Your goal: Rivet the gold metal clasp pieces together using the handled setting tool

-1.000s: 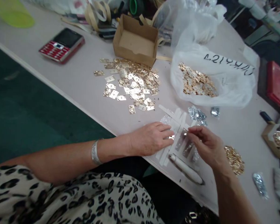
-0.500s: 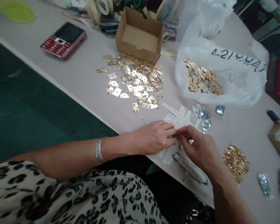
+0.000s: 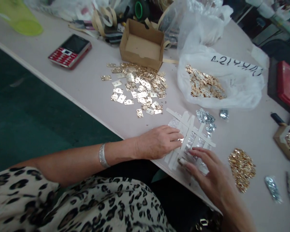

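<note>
My left hand (image 3: 159, 141) rests at the table's front edge, its fingertips closed on a small gold metal piece (image 3: 180, 140) at the left part of a taped patch. White tape strips (image 3: 188, 129) cross each other there over shiny clear film. My right hand (image 3: 210, 170) is just right of it, thumb and fingers apart, partly blurred, over the patch's lower right. Under its thumb lies a pale, long tool (image 3: 183, 162), mostly hidden. Beyond the hands, flat gold plates (image 3: 141, 91) are spread on the table, and silver pieces (image 3: 206, 118) lie behind the tape.
An open cardboard box (image 3: 142, 45) stands behind the gold plates. A white plastic bag (image 3: 241, 93) holds more gold parts. A red phone (image 3: 71, 51) lies at the left. A gold pile (image 3: 242, 169) and a silver packet (image 3: 273, 189) are at the right.
My right hand has come away from my left fingertips, moved down toward the pale tool and spread its fingers. The view has shifted slightly. My left hand has barely moved.
</note>
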`<state>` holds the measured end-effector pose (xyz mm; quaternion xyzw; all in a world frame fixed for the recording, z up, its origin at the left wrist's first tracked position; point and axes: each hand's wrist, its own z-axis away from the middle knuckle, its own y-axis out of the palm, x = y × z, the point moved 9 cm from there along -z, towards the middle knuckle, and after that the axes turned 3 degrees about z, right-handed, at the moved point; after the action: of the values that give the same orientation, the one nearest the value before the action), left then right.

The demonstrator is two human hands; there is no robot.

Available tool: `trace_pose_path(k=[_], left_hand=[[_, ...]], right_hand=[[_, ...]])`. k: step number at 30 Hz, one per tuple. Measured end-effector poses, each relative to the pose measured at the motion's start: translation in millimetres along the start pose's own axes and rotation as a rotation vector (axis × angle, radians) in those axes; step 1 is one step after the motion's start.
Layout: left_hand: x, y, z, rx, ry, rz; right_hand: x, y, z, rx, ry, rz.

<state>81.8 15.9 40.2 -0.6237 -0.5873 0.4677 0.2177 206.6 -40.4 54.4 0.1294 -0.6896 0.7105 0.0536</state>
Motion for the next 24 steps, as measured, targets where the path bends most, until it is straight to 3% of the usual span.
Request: trace_pose_path(k=[4,7,10,11,13,15,17,21,24], left_hand=[[-1.1,6.0,0.3,0.040,0.018,-0.006],[-1.0,8.8,-0.5,0.075,0.015,-0.025],[-2.0,9.1,-2.4,0.111,0.019,-0.042],[-2.7,8.9,-3.0,0.122,0.025,-0.046],[-3.6,8.3,-3.9,0.132,0.036,-0.051],[-3.6,7.3,-4.1,0.122,0.041,-0.048],[-2.8,6.8,-3.6,0.105,0.036,-0.044],[-1.3,6.4,-1.7,0.072,0.026,-0.038],[-0.7,5.2,-0.9,0.056,0.021,-0.034]], right_hand=[[6.6,9.7,36.8,-0.073,-0.009,-0.030],[-10.4,-2.1,48.7,-0.254,0.235,-0.208],[-43.0,-28.8,63.0,-0.739,0.508,-0.725],[-52.1,-29.4,63.0,-0.882,0.530,-0.977],[-64.3,-18.7,47.6,-1.017,0.502,-1.469],[-71.0,-2.5,23.6,-1.004,0.468,-1.809],[-77.9,13.5,4.8,-0.977,0.460,-1.987],[-90.7,37.9,-13.4,-0.989,0.479,-2.127],[-92.2,42.4,-19.6,-0.984,0.459,-2.150]])
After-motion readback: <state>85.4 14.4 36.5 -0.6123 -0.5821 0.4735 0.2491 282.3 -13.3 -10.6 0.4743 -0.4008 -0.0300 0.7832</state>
